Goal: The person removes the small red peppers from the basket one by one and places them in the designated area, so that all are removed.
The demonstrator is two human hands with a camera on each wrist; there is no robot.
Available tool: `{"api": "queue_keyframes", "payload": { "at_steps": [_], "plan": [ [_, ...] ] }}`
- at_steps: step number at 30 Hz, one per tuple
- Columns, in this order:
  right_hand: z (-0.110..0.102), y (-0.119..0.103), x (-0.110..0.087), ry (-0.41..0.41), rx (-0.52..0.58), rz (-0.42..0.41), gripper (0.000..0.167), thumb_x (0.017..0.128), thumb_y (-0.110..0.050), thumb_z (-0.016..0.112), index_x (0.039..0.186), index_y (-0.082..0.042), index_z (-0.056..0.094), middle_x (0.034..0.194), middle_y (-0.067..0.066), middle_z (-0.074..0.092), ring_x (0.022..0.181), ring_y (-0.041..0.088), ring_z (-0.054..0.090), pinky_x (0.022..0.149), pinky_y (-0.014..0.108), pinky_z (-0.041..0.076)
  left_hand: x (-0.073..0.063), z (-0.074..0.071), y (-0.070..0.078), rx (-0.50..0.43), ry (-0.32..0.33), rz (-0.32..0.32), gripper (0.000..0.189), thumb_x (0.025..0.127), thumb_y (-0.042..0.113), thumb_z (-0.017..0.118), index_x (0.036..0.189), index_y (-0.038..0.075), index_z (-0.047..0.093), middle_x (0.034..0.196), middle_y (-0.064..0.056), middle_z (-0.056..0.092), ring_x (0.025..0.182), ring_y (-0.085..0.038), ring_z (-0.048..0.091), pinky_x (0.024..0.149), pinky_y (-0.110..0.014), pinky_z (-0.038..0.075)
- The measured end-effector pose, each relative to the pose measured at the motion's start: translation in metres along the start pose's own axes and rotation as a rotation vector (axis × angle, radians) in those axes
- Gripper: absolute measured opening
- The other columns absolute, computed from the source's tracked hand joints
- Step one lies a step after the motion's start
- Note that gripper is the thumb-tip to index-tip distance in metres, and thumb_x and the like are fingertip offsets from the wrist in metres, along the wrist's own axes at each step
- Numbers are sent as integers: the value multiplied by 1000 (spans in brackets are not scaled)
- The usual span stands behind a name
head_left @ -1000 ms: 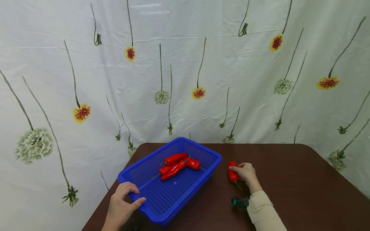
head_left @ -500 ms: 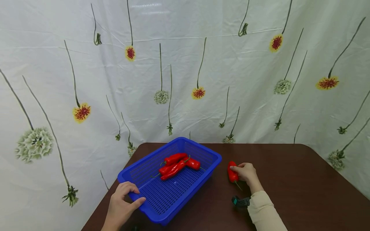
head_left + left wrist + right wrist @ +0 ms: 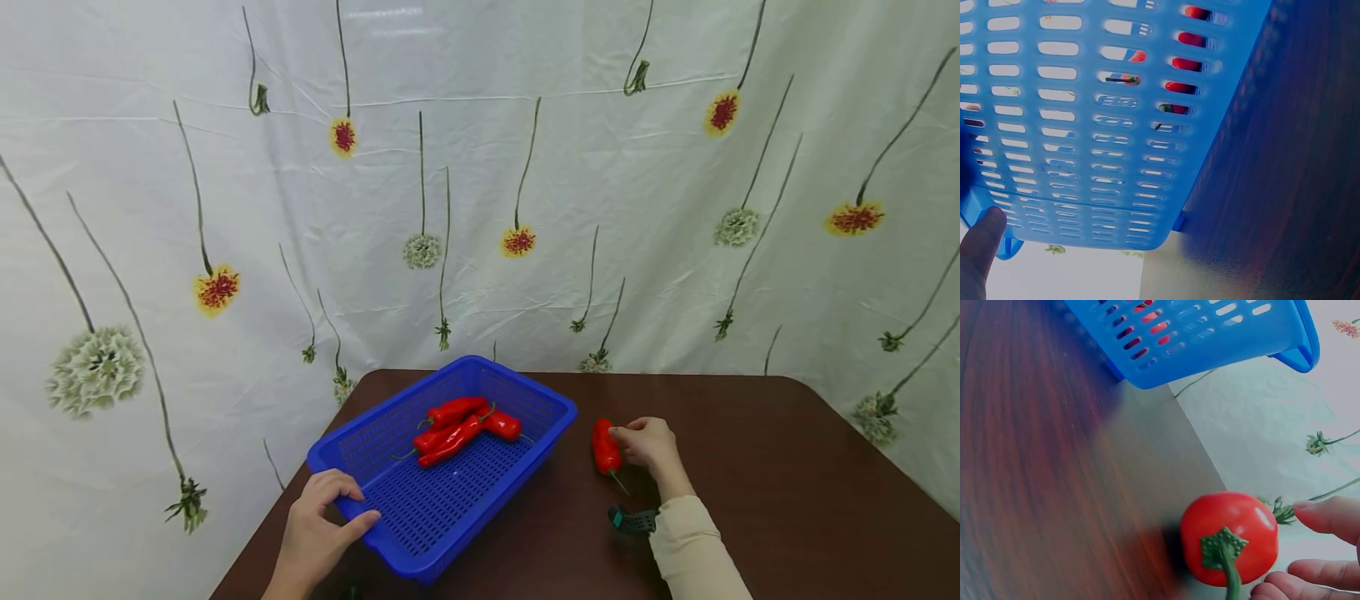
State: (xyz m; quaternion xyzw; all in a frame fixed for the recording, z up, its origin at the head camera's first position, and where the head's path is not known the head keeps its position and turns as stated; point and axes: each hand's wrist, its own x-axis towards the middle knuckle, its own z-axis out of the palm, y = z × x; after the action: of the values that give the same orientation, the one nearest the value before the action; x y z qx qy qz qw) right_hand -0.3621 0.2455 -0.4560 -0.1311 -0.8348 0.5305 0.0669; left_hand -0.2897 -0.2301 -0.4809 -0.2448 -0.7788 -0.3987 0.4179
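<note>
My left hand (image 3: pixel 317 521) grips the near left end of a blue plastic basket (image 3: pixel 495 517), its fingers bent over the rim. In the left wrist view one fingertip (image 3: pixel 994 222) shows by the basket's end handle. Inside the basket several red peppers (image 3: pixel 453 442) with green stems lie in a pile. Right of the basket, a single red pepper (image 3: pixel 606 447) lies on the dark table, stem toward me. My right hand (image 3: pixel 651 442) is just right of this pepper; in the right wrist view its thumb and fingers (image 3: pixel 1329 515) are spread, with a gap between thumb and pepper.
A dark brown wooden table (image 3: pixel 757 467) carries everything. A black strap with a teal-marked buckle (image 3: pixel 632 521) shows by my right wrist. Behind the table hangs a white cloth (image 3: pixel 465 192) printed with flowers.
My right hand has let go of the single pepper and drawn slightly to the right, leaving it on the table. The left hand and basket have stayed in place.
</note>
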Motion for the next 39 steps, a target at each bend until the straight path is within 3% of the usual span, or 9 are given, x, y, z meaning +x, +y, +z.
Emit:
{"api": "queue_keyframes", "payload": {
  "at_steps": [14,23,29,34,39],
  "plan": [
    [-15,-21,-5,49,-77,-74,44,91,-27,71,115,9,59,89,20,68,67,19,67,63,34,58,2,0,4,10,3,-13,46,51,-2,92,79,20,63,82,1,64,94,-2,51,88,-8,34],
    [-10,-41,-11,37,-35,-150,44,90,-27,73,119,4,61,106,22,71,86,32,70,72,35,60,1,-2,6,27,-2,-21,44,53,0,93,79,20,63,81,2,64,93,-2,50,87,-10,35],
    [-5,-54,-17,-54,-64,-244,44,93,-24,70,124,5,60,115,24,68,97,38,69,78,39,59,0,-1,5,9,-1,-1,45,53,1,92,80,21,63,82,2,64,93,-4,51,88,-10,35],
    [1,-65,-22,-177,-27,-293,44,94,-23,70,127,5,59,116,22,68,99,34,69,87,45,57,-1,-1,6,7,-1,3,44,53,0,92,80,20,62,82,1,64,93,-4,51,88,-11,35],
    [5,-84,-21,-279,40,-302,44,95,-22,70,128,4,59,118,18,67,101,28,69,90,42,57,1,-1,6,14,0,-20,45,54,0,92,80,22,62,81,2,64,93,-4,51,87,-10,34]
  ]
}}
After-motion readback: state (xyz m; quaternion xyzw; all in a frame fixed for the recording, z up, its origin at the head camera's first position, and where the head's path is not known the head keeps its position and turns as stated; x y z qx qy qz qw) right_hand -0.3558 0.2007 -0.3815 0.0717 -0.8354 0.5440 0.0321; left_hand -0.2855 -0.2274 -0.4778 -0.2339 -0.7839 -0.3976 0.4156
